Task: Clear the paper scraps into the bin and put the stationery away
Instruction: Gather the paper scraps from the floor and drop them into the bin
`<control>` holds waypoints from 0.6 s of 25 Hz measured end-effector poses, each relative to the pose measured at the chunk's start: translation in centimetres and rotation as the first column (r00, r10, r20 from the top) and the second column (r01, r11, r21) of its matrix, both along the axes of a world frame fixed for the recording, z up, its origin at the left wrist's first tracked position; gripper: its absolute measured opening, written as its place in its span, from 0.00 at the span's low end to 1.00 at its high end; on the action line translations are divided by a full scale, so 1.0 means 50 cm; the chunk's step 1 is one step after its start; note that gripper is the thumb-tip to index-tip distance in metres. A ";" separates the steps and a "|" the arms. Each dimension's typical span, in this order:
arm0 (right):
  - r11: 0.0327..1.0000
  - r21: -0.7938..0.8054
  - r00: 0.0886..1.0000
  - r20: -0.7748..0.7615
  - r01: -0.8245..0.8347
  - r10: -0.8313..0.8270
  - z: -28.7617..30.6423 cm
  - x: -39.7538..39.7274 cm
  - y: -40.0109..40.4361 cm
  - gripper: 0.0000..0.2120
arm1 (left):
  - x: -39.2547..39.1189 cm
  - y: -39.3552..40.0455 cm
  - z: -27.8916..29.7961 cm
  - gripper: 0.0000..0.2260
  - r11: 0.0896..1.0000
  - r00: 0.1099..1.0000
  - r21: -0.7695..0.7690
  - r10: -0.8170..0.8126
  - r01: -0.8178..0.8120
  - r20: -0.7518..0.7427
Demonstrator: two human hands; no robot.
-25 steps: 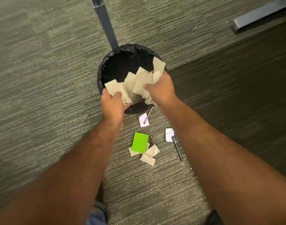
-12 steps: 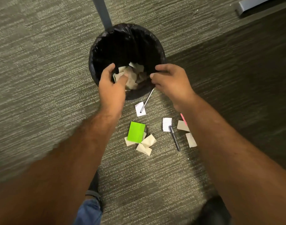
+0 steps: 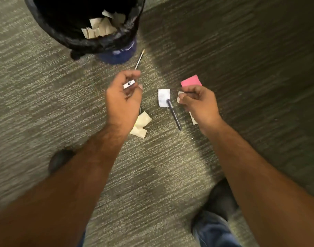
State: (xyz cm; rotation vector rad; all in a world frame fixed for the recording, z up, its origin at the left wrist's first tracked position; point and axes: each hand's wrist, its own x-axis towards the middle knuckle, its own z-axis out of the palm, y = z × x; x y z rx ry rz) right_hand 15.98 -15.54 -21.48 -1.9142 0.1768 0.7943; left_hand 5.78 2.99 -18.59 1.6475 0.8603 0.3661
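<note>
The black-lined bin [image 3: 77, 38] stands at the top left with tan paper scraps [image 3: 99, 28] inside. My left hand [image 3: 124, 98] hovers over a small white scrap [image 3: 129, 84], fingers curled apart around it; a thin pencil [image 3: 139, 59] lies with its tip on that scrap. My right hand [image 3: 199, 104] pinches the edge of a tan scrap [image 3: 179, 97] on the carpet, just below a pink sticky pad [image 3: 191, 80]. Between the hands lies a white scrap [image 3: 163, 97] with a dark pen [image 3: 174, 115] across it. Cream scraps [image 3: 141, 125] sit by my left wrist.
Another tan scrap [image 3: 193, 120] shows partly under my right hand. Grey carpet [image 3: 37, 104] covers the floor, with a darker band to the right. My shoes [image 3: 222, 198] and jeans are at the bottom edge.
Both hands let the tan scraps fall into the bin, then drew back and down to the scraps on the carpet. The view dropped lower and closer; the green pad is now hidden.
</note>
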 end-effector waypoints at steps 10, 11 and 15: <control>0.779 -0.586 0.955 0.030 -0.221 0.294 -0.189 -0.084 -0.154 0.25 | -0.173 -0.077 -0.246 0.37 0.647 0.530 0.175 -0.406 0.742 -0.744; 0.758 -0.613 0.943 0.065 -0.221 0.327 -0.196 -0.086 -0.155 0.26 | -0.174 -0.079 -0.252 0.41 0.585 0.484 0.196 -0.390 0.787 -0.784; 0.676 -0.709 0.882 0.170 -0.201 0.441 -0.220 -0.074 -0.146 0.26 | -0.150 -0.082 -0.275 0.41 0.538 0.496 0.260 -0.358 0.802 -0.791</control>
